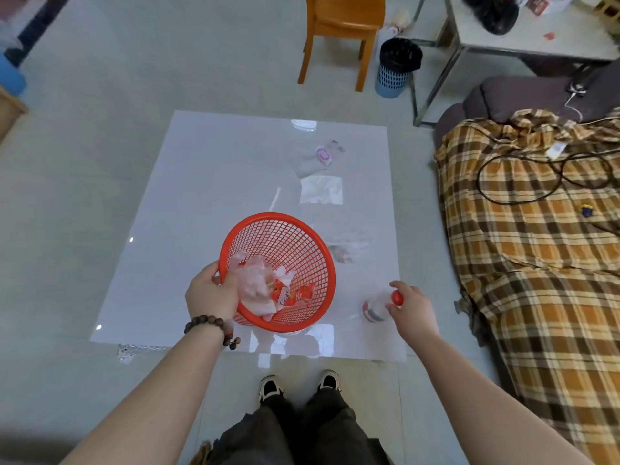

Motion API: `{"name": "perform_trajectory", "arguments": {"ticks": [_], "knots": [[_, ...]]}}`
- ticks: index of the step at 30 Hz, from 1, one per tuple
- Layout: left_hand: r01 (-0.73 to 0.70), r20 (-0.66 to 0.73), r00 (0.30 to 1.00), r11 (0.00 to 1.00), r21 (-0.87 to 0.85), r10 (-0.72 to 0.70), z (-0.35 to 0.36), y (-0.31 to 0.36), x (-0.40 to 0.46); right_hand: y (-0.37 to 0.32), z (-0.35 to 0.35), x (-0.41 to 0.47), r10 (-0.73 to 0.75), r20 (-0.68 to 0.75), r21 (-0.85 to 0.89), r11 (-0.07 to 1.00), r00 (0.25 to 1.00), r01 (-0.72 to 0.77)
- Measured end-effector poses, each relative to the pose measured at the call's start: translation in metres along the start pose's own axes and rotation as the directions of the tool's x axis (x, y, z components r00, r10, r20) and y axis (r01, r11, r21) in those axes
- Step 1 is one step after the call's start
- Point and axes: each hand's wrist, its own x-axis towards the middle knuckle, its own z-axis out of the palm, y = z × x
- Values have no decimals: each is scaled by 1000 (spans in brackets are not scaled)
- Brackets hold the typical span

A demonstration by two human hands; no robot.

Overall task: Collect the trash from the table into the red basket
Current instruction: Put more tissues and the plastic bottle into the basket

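The red mesh basket [295,243] stands tilted on the glossy white table [188,203]. My left hand [211,293] grips its near-left rim. Inside lie a crumpled clear bag [253,280] and red-and-white wrappers [295,295]. To the right, my right hand [411,305] holds a clear plastic bottle [377,307] by its red cap, just above the table's near-right part. On the table behind the basket lie a clear bag with something brownish in it [345,251], a white tissue [321,190], a white straw [275,198] and a wipes pack with a purple label [323,155].
A sofa with a plaid orange cover [536,236] and black cables runs along the right. Beyond the table stand an orange wooden chair [339,31], a blue bin with a black liner [397,67] and a metal-legged side table [536,38]. My shoes [300,385] are at the table's near edge.
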Motion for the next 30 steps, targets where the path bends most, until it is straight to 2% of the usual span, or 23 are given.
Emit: {"name": "perform_trajectory", "arguments": {"ticks": [3,5,9,12,14,17,21,25,30], "knots": [[24,2,1000,1000,6,-24,2,-3,-4,-6,-1,-2,2,-36,37,999,999,0],[38,-3,999,999,18,-37,3,-4,-4,-16,-9,-7,-19,-116,84,996,993,29],[27,-10,1000,999,21,-27,0,-2,-2,-51,-48,-24,-147,-385,174,958,911,228],[25,-1,1000,1000,-5,-25,-1,1,0,-81,-76,-39,-223,-462,248,897,858,366],[19,17,1000,999,-34,-18,0,2,-1,-100,-80,-46,-316,-376,284,856,871,432],[4,53,999,996,-94,1,1,7,-2,-126,-58,-52,-462,-138,296,825,876,482],[-47,122,991,992,-121,62,-2,13,-3,-146,-17,-48,-530,61,198,837,846,510],[-107,162,979,990,-91,121,-9,12,-4,-160,6,-37,-501,136,158,863,855,481],[-53,186,980,996,-66,65,-20,-1,4,-177,25,-28,-476,120,101,879,871,466]]}}
